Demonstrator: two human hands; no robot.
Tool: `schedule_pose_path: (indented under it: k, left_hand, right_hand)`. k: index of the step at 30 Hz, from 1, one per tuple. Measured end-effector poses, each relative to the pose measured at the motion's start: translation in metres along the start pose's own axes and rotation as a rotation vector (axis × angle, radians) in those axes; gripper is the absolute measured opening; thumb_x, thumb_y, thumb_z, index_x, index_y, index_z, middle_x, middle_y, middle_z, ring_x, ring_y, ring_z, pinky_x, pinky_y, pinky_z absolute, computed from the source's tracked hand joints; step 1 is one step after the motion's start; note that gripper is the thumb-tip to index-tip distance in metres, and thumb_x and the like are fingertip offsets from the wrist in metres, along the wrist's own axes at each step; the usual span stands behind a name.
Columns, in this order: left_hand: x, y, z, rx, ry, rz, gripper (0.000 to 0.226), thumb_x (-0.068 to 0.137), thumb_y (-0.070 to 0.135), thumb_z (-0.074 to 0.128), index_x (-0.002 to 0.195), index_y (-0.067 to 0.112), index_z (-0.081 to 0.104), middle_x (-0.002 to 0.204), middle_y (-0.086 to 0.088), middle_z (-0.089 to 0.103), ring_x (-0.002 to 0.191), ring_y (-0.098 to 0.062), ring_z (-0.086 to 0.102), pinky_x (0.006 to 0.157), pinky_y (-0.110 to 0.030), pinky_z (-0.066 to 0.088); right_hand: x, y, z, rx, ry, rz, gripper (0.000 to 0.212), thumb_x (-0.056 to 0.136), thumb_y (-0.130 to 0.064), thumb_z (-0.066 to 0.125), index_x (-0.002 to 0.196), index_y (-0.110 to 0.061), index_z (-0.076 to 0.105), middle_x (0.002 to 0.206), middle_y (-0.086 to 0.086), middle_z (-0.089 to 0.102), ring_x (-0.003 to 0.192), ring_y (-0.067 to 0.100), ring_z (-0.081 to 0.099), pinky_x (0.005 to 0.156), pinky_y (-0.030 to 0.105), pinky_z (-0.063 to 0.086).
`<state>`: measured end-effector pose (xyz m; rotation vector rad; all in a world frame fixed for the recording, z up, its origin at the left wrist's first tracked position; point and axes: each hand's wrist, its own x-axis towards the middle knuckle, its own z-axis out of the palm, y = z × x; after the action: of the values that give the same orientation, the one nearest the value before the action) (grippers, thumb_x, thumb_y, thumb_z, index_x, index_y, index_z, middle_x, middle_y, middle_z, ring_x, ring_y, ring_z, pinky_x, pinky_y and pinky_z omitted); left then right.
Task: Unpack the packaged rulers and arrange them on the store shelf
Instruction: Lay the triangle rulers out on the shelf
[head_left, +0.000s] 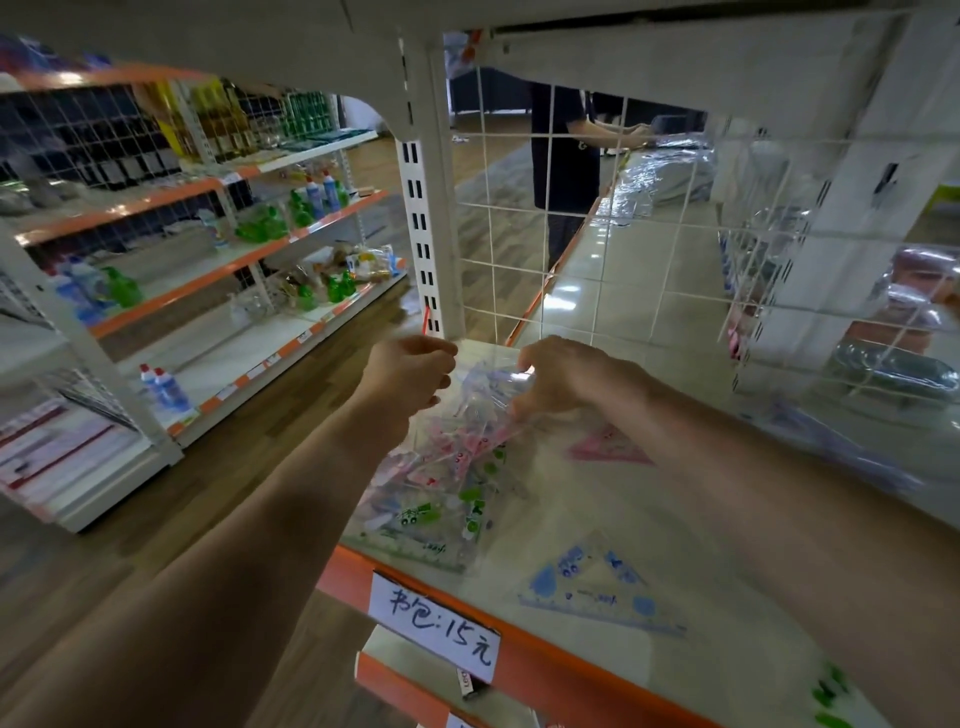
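Observation:
A clear plastic bag of rulers (441, 483) with pink and green prints lies on the white store shelf (582, 519). My left hand (408, 371) pinches the bag's top left corner, and my right hand (561, 376) grips the top of the bag beside it. A pink triangular ruler (608, 447) lies loose on the shelf to the right of the bag. A blue triangular ruler (597, 587) rests nearer the front edge. A green-printed ruler (831, 691) shows at the bottom right corner.
The shelf has an orange front edge with a handwritten price label (434, 631). A white wire mesh back panel (597, 249) stands behind the shelf. A person in dark clothes (566, 156) stands beyond it. Shelves with bottles (249, 228) line the aisle on the left.

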<state>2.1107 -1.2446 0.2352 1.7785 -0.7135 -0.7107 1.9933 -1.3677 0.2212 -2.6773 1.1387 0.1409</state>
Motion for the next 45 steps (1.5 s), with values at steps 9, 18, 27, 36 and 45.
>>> schedule_pose_path:
  k: [9,18,27,36,45]
  left_hand:
    - [0.005,-0.022,0.023,0.991,-0.258,0.176,0.054,0.078,0.056,0.062,0.129,0.043,0.051,0.136,0.0,0.043,0.126,-0.027,0.037,0.1,-0.043,0.035]
    - [-0.006,-0.036,0.02,0.92,-0.157,0.195,0.046,0.092,0.048,0.047,0.135,0.033,0.047,0.141,-0.005,0.039,0.129,-0.027,0.035,0.106,-0.044,0.032]
    - [-0.01,-0.035,0.019,0.954,-0.107,0.188,0.046,0.093,0.053,0.044,0.132,0.03,0.05,0.136,-0.006,0.041,0.127,-0.026,0.036,0.103,-0.043,0.03]
    - [-0.016,-0.022,0.017,0.558,-0.016,0.186,0.044,0.09,0.032,0.058,0.13,0.014,0.054,0.127,-0.006,0.053,0.104,-0.021,0.057,0.084,-0.034,0.05]
    - [-0.061,-0.004,0.053,-0.61,-0.401,-0.072,0.014,0.093,0.008,0.053,0.101,0.012,0.064,0.084,-0.006,0.072,0.072,-0.016,0.068,0.062,-0.027,0.056]
  right_hand:
    - [0.023,-0.011,-0.017,-0.144,-0.35,-0.166,0.068,0.069,-0.046,0.077,0.128,-0.028,0.046,0.127,-0.001,0.048,0.109,0.022,0.052,0.094,0.039,0.047]
    - [0.031,-0.014,-0.006,-0.31,-0.16,-0.17,0.033,0.077,-0.021,0.066,0.108,-0.017,0.055,0.105,0.004,0.058,0.093,0.023,0.059,0.079,0.035,0.052]
    - [0.029,-0.025,0.003,-0.404,0.26,-0.216,0.025,0.092,-0.001,0.044,0.11,-0.006,0.06,0.112,0.013,0.063,0.103,0.029,0.06,0.074,0.031,0.041]
    - [-0.02,0.003,-0.028,0.763,0.107,-0.153,0.022,0.09,-0.001,0.053,0.109,-0.004,0.064,0.086,0.009,0.07,0.079,0.018,0.068,0.068,0.031,0.056]
    - [-0.107,0.043,-0.029,1.006,0.058,-0.072,0.006,0.09,-0.013,0.062,0.093,-0.009,0.064,0.075,0.006,0.071,0.063,0.012,0.068,0.057,0.022,0.055]
